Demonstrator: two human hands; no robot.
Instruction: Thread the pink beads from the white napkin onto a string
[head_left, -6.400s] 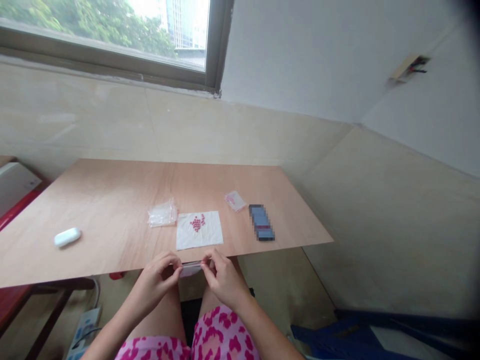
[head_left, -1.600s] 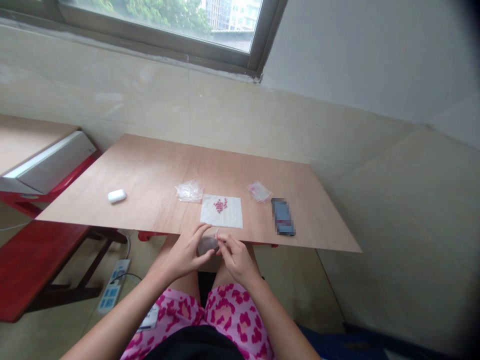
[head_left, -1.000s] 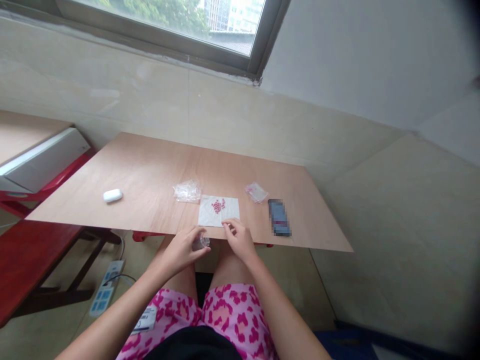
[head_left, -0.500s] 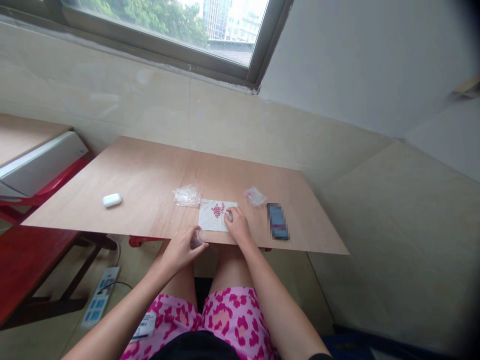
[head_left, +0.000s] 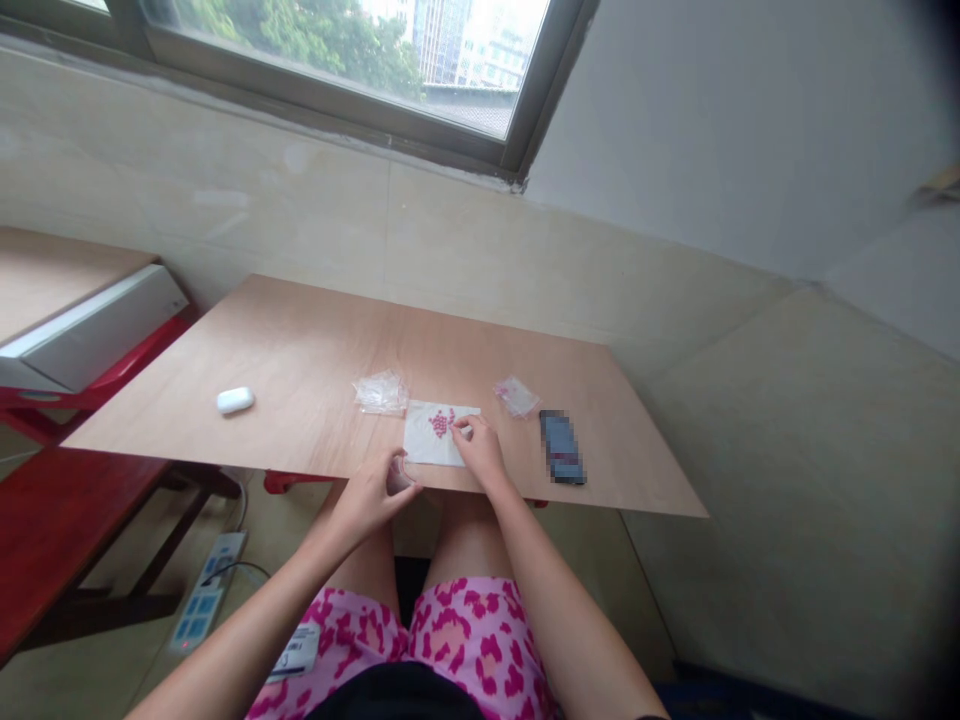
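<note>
Several small pinkish-red beads [head_left: 440,425] lie in a loose cluster on a white square sheet [head_left: 420,449], close to the table's front edge. My right hand [head_left: 481,446] rests over the sheet's right side, its thumb and fingertips pinched together at the edge of the cluster. Whatever lies between those fingertips is too small to make out. At the front edge, just left of the sheet, my left hand [head_left: 373,488] curls around a small clear plastic bag [head_left: 398,474], thumb and fingers on either side of it.
On the wooden table [head_left: 315,340], a pile of clear plastic bags [head_left: 381,392] sits left of the sheet. To the right are another clear bag [head_left: 516,396] with pinkish bits and a phone [head_left: 562,447]. A white case [head_left: 235,401] lies far left. A wall stands behind.
My right fingertips have moved slightly left and up, closer to the beads, and pinch together there. My left hand keeps its hold on the bag. The view has shifted a little.
</note>
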